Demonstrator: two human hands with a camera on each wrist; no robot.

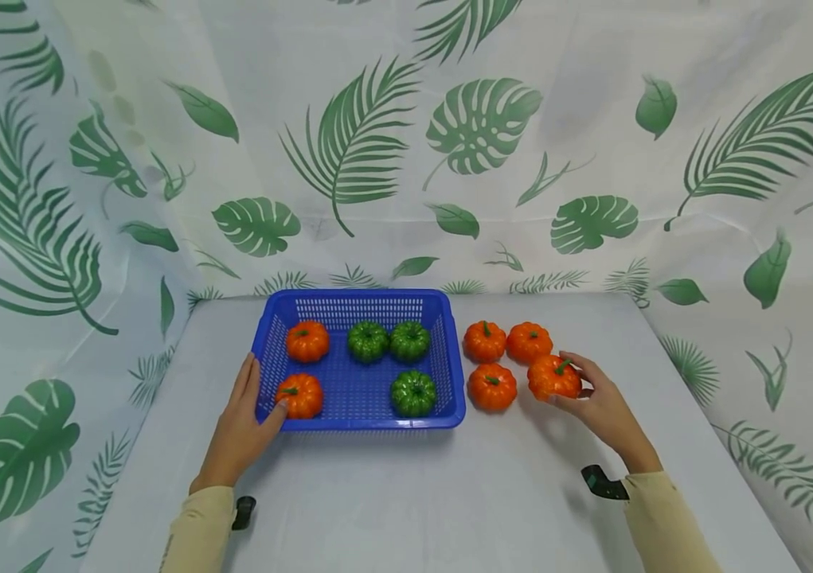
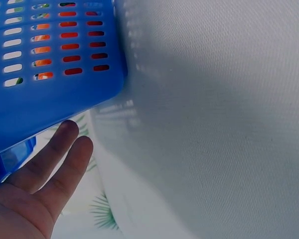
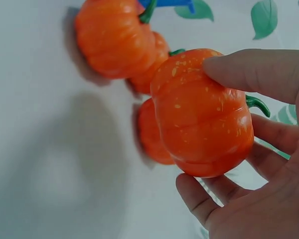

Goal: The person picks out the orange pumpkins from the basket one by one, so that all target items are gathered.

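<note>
My right hand (image 1: 603,406) grips an orange pumpkin (image 1: 551,377) with a green stem between thumb and fingers. In the right wrist view this pumpkin (image 3: 202,114) shows yellow flecks and looks raised off the table. At the left end of a blue perforated basket (image 1: 370,424), my left hand (image 1: 236,434) rests with straight fingers along the outside. Its thumb reaches over the rim, close to an orange pumpkin (image 1: 300,395) inside. The left wrist view shows two straight fingers (image 2: 65,169) beside the basket wall (image 2: 55,107); the thumb is hidden there.
The basket also holds another orange pumpkin (image 1: 308,341) at the back left and green pumpkins (image 1: 368,341) (image 1: 409,341) (image 1: 413,393) towards the right. Right of it, three orange pumpkins (image 1: 485,341) (image 1: 529,343) (image 1: 492,387) stand on the white table (image 1: 392,501). A leaf-patterned curtain (image 1: 377,191) surrounds the table.
</note>
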